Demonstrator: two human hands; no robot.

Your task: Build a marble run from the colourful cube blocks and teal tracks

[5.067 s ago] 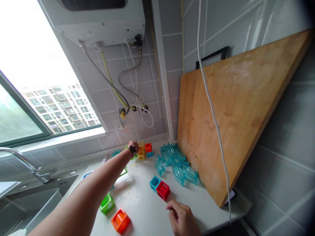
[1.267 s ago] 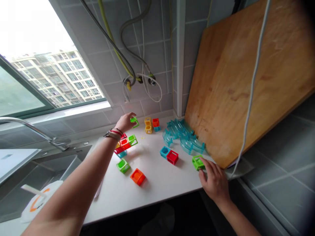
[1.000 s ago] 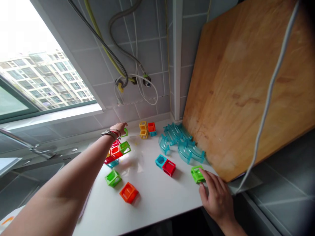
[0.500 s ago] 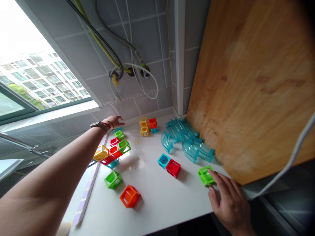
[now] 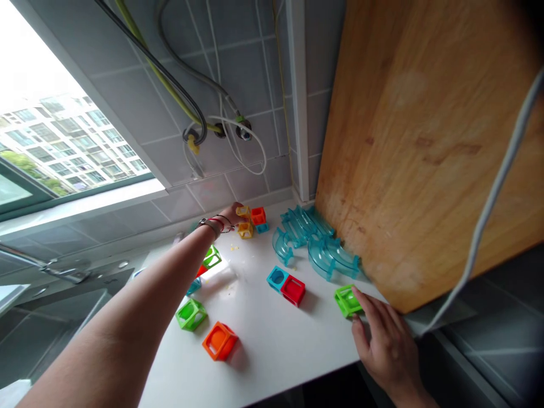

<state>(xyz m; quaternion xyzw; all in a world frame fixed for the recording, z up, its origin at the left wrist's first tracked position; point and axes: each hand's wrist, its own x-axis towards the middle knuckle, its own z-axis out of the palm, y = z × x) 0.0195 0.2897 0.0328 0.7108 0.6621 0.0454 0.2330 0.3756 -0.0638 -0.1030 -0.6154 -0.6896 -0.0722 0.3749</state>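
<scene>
At frame centre, the left hand is pinching a yellow cube, likely stacking. Lower right, the right hand, fingers spread, is touching a green cube; a firmer grasp seems needed.

No legible text, label, brand, number or sign was present in the view. The coloured plastic cubes on the white counter carried no readable marking. The wooden board leaning on the tiled wall was unprinted. The wristband on the left hand was too small to read.
</scene>
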